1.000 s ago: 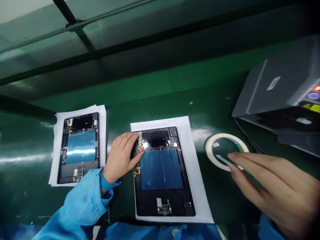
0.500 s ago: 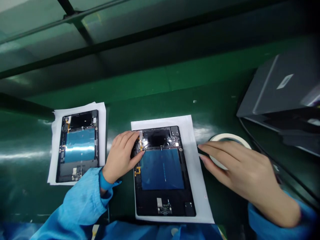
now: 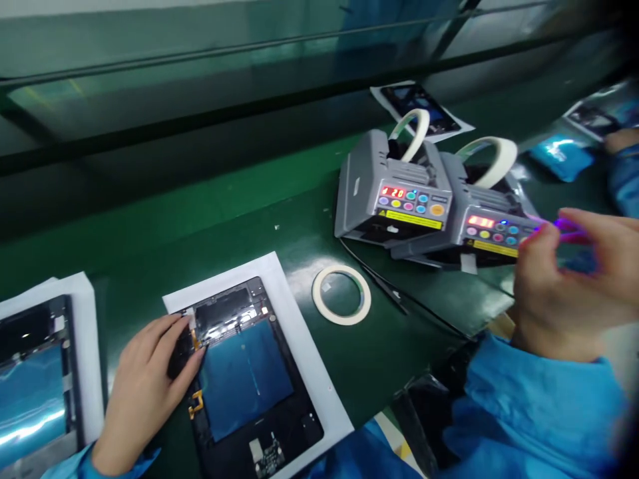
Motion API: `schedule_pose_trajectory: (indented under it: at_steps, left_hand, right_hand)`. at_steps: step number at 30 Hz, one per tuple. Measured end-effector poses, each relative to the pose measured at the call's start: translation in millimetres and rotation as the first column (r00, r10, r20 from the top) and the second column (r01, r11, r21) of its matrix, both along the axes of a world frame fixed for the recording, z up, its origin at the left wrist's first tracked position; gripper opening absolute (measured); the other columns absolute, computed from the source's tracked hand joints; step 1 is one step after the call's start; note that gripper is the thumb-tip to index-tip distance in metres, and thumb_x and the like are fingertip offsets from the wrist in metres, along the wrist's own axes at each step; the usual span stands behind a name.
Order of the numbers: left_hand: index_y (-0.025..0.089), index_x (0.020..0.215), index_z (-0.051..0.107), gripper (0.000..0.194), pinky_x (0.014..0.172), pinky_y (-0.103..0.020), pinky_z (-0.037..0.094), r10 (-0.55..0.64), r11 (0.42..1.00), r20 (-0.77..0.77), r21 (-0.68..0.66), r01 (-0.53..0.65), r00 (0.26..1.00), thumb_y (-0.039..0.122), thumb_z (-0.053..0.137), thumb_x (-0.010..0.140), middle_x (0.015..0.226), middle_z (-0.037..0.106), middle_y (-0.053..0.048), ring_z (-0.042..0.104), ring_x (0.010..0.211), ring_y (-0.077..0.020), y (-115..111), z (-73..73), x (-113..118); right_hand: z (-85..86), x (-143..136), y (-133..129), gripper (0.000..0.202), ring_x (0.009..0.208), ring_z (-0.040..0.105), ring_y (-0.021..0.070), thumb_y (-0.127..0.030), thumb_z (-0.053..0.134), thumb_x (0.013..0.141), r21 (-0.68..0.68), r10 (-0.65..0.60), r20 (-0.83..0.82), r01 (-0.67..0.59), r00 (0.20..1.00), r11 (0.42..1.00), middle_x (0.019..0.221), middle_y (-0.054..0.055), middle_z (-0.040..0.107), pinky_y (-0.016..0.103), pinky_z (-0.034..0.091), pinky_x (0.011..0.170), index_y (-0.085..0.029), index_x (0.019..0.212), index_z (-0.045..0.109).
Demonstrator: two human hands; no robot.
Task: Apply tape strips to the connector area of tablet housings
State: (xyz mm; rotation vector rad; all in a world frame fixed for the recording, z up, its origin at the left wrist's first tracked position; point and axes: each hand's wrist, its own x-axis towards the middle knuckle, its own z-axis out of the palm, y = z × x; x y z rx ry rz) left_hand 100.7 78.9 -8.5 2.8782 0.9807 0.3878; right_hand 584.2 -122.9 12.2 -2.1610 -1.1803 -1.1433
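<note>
An opened tablet (image 3: pixel 248 379) lies on white paper (image 3: pixel 309 362), with its blue-filmed battery and circuit parts exposed. My left hand (image 3: pixel 150 379) grips its upper left edge, thumb and fingertips on either side of the corner parts. At the far right, my right hand (image 3: pixel 574 286) is raised before the right tape dispenser (image 3: pixel 492 219), thumb and fingers drawn into a pinch. Motion blur and purple glare hide whatever may be between them. A second tape dispenser (image 3: pixel 394 199) stands left of it. A roll of cream tape (image 3: pixel 319 303) lies flat beside the paper.
Another opened tablet (image 3: pixel 37 379) lies on paper at the left edge. Behind the dispensers is a further tablet (image 3: pixel 419 106) on paper. A cable (image 3: pixel 424 313) crosses the green bench. A blue packet (image 3: pixel 562 158) and another person's hand (image 3: pixel 622 141) are at the far right.
The view has swung right, bringing both dispensers into sight. My right hand has moved from above the tape roll to the right dispenser. My left hand stays on the tablet.
</note>
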Motion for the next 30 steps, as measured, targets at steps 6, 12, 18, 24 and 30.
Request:
schedule_pose_trajectory:
  at_steps: [6, 12, 18, 24, 30]
  left_hand:
    - [0.014, 0.124, 0.050, 0.040, 0.089, -0.053, 0.046, 0.001, 1.000, 0.002, -0.002, -0.001, 1.000, 0.040, 0.045, 0.094, 0.116, 0.055, -0.018, 0.056, 0.104, -0.0364, 1.7, 0.2, 0.9]
    - [0.013, 0.122, 0.052, 0.040, 0.088, -0.053, 0.046, -0.007, 1.000, -0.002, 0.023, 0.007, 1.000, 0.040, 0.044, 0.094, 0.115, 0.056, -0.018, 0.056, 0.105, -0.0369, 2.8, 1.4, 1.7]
    - [0.013, 0.123, 0.052, 0.041, 0.089, -0.050, 0.047, -0.004, 0.999, -0.008, 0.033, 0.005, 1.000, 0.040, 0.044, 0.095, 0.118, 0.056, -0.017, 0.055, 0.108, -0.0356, -0.2, -0.3, -2.1]
    - [0.018, 0.127, 0.050, 0.039, 0.091, -0.051, 0.046, 0.026, 0.999, -0.013, -0.021, -0.027, 1.000, 0.038, 0.046, 0.094, 0.120, 0.055, -0.015, 0.054, 0.111, -0.0350, -2.7, -2.1, -5.3]
    - [0.019, 0.128, 0.050, 0.040, 0.089, -0.052, 0.047, 0.028, 0.999, 0.014, -0.046, -0.027, 1.000, 0.036, 0.048, 0.093, 0.120, 0.055, -0.015, 0.054, 0.111, -0.0365, -3.2, -1.0, -3.2]
  right_hand:
    - [26.8, -46.6, -19.1, 0.035, 0.096, 0.061, 0.0334, -0.032, 0.064, 0.085, -0.411, 0.060, -0.095, -0.094, 0.994, 0.907, 0.109, 0.018, 0.064, 0.042, 0.048, 0.073, -0.016, 0.116, 0.062]
    - [29.7, -97.9, -1.4, 0.032, 0.082, 0.062, 0.0223, -0.025, 0.070, 0.080, -0.343, 0.276, -0.091, -0.291, 0.957, 0.893, 0.098, 0.010, 0.067, 0.033, 0.049, 0.068, -0.019, 0.110, 0.061]
    - [-11.2, -104.2, 62.5, 0.029, 0.083, 0.063, 0.0177, -0.023, 0.064, 0.084, -0.270, 0.300, -0.018, -0.294, 0.954, 0.917, 0.100, 0.008, 0.068, 0.028, 0.048, 0.069, -0.014, 0.111, 0.058]
    - [-23.4, -95.9, 67.4, 0.027, 0.091, 0.063, 0.0222, -0.024, 0.064, 0.084, -0.248, 0.263, -0.069, -0.272, 0.962, 0.930, 0.104, 0.011, 0.067, 0.032, 0.050, 0.073, -0.015, 0.109, 0.061]
    - [-24.5, -96.3, 64.7, 0.023, 0.094, 0.063, 0.0233, -0.023, 0.064, 0.083, -0.184, 0.297, -0.160, -0.324, 0.941, 0.928, 0.101, 0.011, 0.066, 0.036, 0.053, 0.078, -0.017, 0.105, 0.061]
